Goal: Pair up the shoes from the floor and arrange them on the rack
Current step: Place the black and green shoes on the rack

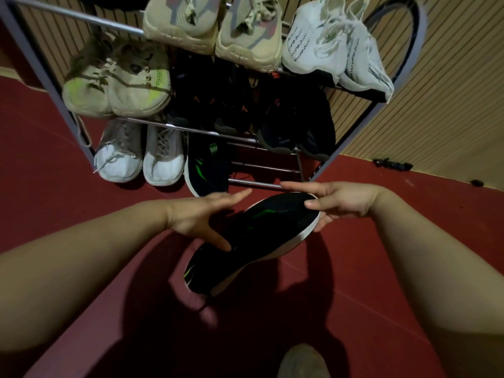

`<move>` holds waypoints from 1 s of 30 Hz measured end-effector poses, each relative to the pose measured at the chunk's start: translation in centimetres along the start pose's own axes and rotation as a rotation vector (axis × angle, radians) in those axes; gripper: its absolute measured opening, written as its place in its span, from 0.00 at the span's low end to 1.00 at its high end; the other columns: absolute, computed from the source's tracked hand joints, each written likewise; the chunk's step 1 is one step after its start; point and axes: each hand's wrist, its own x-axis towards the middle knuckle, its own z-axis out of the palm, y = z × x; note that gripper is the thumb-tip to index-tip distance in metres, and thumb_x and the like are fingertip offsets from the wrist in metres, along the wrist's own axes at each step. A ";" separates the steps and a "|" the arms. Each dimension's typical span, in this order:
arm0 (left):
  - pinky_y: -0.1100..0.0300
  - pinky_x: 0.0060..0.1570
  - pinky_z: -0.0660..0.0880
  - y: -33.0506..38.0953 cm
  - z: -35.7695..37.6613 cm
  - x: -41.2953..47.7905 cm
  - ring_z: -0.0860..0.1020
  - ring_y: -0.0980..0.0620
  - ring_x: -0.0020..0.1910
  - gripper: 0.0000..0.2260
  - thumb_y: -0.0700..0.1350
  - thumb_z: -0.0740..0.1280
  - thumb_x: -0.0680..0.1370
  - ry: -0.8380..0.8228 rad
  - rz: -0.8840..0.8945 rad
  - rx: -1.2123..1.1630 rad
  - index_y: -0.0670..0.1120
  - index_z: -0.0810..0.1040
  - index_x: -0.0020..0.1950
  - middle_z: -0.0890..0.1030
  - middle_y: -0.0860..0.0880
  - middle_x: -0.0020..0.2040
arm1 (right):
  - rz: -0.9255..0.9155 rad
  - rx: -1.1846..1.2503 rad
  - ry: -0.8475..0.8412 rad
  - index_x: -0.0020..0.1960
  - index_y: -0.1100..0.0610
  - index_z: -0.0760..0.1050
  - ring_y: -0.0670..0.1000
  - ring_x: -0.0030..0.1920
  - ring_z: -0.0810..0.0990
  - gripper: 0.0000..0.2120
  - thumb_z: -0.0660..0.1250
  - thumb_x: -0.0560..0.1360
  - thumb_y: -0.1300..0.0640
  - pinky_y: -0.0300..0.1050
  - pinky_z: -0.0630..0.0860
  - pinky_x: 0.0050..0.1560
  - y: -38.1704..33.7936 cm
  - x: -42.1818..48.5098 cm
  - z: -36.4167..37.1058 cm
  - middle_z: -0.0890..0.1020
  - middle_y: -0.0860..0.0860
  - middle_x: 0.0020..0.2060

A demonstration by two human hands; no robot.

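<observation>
Our right fingers point(323, 222) curl under the white sole and the thumb presses down on top, so our right hand point(346, 203) clamps one end of the black knit sneaker with green streaks and a white sole point(267, 236); only the forefinger points straight out above it. Our left fingers point(234, 196) lie straight and slightly apart past the sneaker's far edge, and our left hand point(199, 216) touches the upper with its thumb alone. The sneaker hangs tilted in the air over the dark red floor point(81, 186), just in front of the grey metal tube rack point(196, 130). Its matching black-and-green sneaker point(207, 167) stands on the lowest tier, just beside a white-and-grey laced pair point(120, 162). On the middle tier we see a beige pair with neon-yellow patches point(117, 83) and dark shoes with orange marks point(226, 105). The top tier holds a beige knit pair point(212, 28) and a white knit pair point(327, 50).
</observation>
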 end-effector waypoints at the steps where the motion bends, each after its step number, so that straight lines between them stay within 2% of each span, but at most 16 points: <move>1: 0.66 0.71 0.55 -0.2 0.3 -0.6 0.55 0.57 0.75 0.50 0.51 0.76 0.69 -0.012 0.014 -0.051 0.66 0.38 0.71 0.55 0.52 0.77 | -0.013 0.000 -0.037 0.69 0.38 0.63 0.50 0.49 0.84 0.38 0.77 0.64 0.45 0.43 0.80 0.46 -0.5 0.4 -0.1 0.80 0.52 0.61; 4: 0.73 0.68 0.54 -0.7 1.3 -2.3 0.55 0.62 0.74 0.49 0.50 0.76 0.69 0.043 0.031 -0.133 0.66 0.40 0.72 0.55 0.59 0.76 | -0.075 0.043 -0.027 0.72 0.42 0.58 0.45 0.38 0.84 0.33 0.70 0.72 0.53 0.41 0.80 0.42 -1.5 1.5 -0.4 0.85 0.47 0.44; 5: 0.74 0.67 0.54 -0.9 1.5 -2.7 0.55 0.62 0.73 0.50 0.51 0.77 0.68 0.084 0.029 -0.143 0.68 0.39 0.72 0.55 0.58 0.76 | -0.088 0.077 -0.021 0.73 0.43 0.57 0.45 0.37 0.84 0.34 0.70 0.72 0.53 0.41 0.81 0.42 -1.6 2.1 -0.5 0.85 0.47 0.42; 8: 0.73 0.68 0.56 -1.4 1.4 -3.9 0.58 0.58 0.73 0.50 0.59 0.75 0.65 0.180 -0.007 -0.187 0.73 0.39 0.70 0.59 0.52 0.75 | -0.121 0.171 -0.025 0.70 0.40 0.64 0.51 0.44 0.84 0.46 0.81 0.57 0.44 0.45 0.81 0.44 -1.4 4.5 -0.8 0.83 0.52 0.54; 9: 0.72 0.68 0.57 -1.5 1.3 -4.2 0.59 0.58 0.73 0.51 0.57 0.76 0.65 0.199 -0.027 -0.211 0.73 0.39 0.70 0.59 0.52 0.75 | -0.129 0.187 -0.011 0.68 0.39 0.66 0.51 0.44 0.84 0.46 0.82 0.53 0.42 0.45 0.81 0.44 -1.5 5.5 -0.7 0.82 0.52 0.55; 11: 0.74 0.67 0.58 -1.9 1.2 -4.7 0.60 0.59 0.72 0.50 0.48 0.77 0.68 0.225 -0.064 -0.280 0.68 0.42 0.71 0.60 0.54 0.75 | -0.128 0.203 0.038 0.66 0.38 0.68 0.51 0.43 0.84 0.46 0.82 0.52 0.40 0.45 0.81 0.44 -1.8 7.2 -0.1 0.83 0.51 0.53; 13: 0.72 0.68 0.59 -2.6 1.3 -5.6 0.62 0.62 0.71 0.48 0.44 0.76 0.69 0.238 -0.086 -0.344 0.65 0.45 0.73 0.62 0.58 0.74 | -0.114 0.211 0.097 0.69 0.40 0.66 0.50 0.42 0.83 0.39 0.76 0.61 0.40 0.45 0.80 0.44 -2.3 8.9 0.9 0.83 0.51 0.53; 15: 0.70 0.68 0.61 -3.7 1.7 -6.6 0.65 0.63 0.70 0.47 0.43 0.76 0.69 0.258 -0.116 -0.410 0.64 0.48 0.74 0.64 0.60 0.72 | -0.081 0.232 0.178 0.72 0.43 0.63 0.50 0.41 0.84 0.26 0.61 0.75 0.43 0.44 0.80 0.43 -2.8 10.3 2.2 0.82 0.51 0.52; 16: 0.69 0.68 0.62 -4.4 2.0 -7.1 0.66 0.63 0.69 0.46 0.42 0.76 0.69 0.282 -0.139 -0.453 0.65 0.50 0.74 0.66 0.60 0.72 | -0.064 0.233 0.209 0.72 0.44 0.62 0.50 0.42 0.84 0.22 0.56 0.78 0.44 0.43 0.80 0.42 -2.9 11.0 2.5 0.82 0.51 0.52; 18: 0.64 0.69 0.64 -5.5 2.5 -8.1 0.70 0.62 0.66 0.45 0.40 0.77 0.68 0.362 -0.195 -0.559 0.70 0.54 0.71 0.69 0.59 0.69 | -0.032 0.236 0.254 0.70 0.44 0.62 0.52 0.46 0.84 0.19 0.52 0.80 0.43 0.43 0.81 0.45 -2.9 12.4 3.4 0.82 0.52 0.52; 21: 0.63 0.68 0.65 -7.0 3.2 -9.4 0.72 0.65 0.61 0.43 0.38 0.77 0.67 0.504 -0.284 -0.667 0.71 0.57 0.67 0.73 0.62 0.65 | 0.084 0.210 0.372 0.71 0.47 0.61 0.54 0.52 0.81 0.21 0.53 0.80 0.42 0.45 0.78 0.46 -2.7 14.9 4.9 0.79 0.53 0.54; 24: 0.67 0.65 0.65 -8.5 3.7 -10.4 0.72 0.69 0.58 0.43 0.36 0.76 0.67 0.629 -0.339 -0.709 0.72 0.58 0.65 0.72 0.65 0.62 | 0.178 0.241 0.467 0.73 0.48 0.60 0.57 0.57 0.76 0.24 0.56 0.80 0.42 0.50 0.74 0.52 -1.6 18.2 6.5 0.75 0.55 0.59; 26: 0.75 0.59 0.65 -9.4 4.0 -10.9 0.74 0.69 0.55 0.43 0.36 0.76 0.68 0.685 -0.380 -0.724 0.69 0.57 0.68 0.72 0.67 0.59 | 0.168 0.343 0.511 0.72 0.48 0.58 0.59 0.59 0.75 0.26 0.60 0.78 0.42 0.54 0.72 0.55 -1.3 20.5 8.1 0.73 0.56 0.62; 28: 0.82 0.52 0.64 -10.1 4.4 -11.2 0.73 0.74 0.51 0.44 0.37 0.76 0.68 0.710 -0.401 -0.738 0.68 0.56 0.70 0.71 0.69 0.57 | 0.107 0.514 0.566 0.69 0.51 0.63 0.58 0.55 0.78 0.25 0.66 0.76 0.45 0.53 0.75 0.50 -1.3 22.7 9.7 0.76 0.54 0.61; 30: 0.83 0.50 0.64 -10.9 5.0 -11.4 0.71 0.79 0.50 0.44 0.36 0.76 0.68 0.712 -0.403 -0.744 0.68 0.56 0.70 0.71 0.70 0.57 | 0.013 0.675 0.629 0.68 0.54 0.67 0.57 0.53 0.79 0.23 0.68 0.75 0.50 0.50 0.78 0.45 -1.4 25.0 11.1 0.77 0.54 0.60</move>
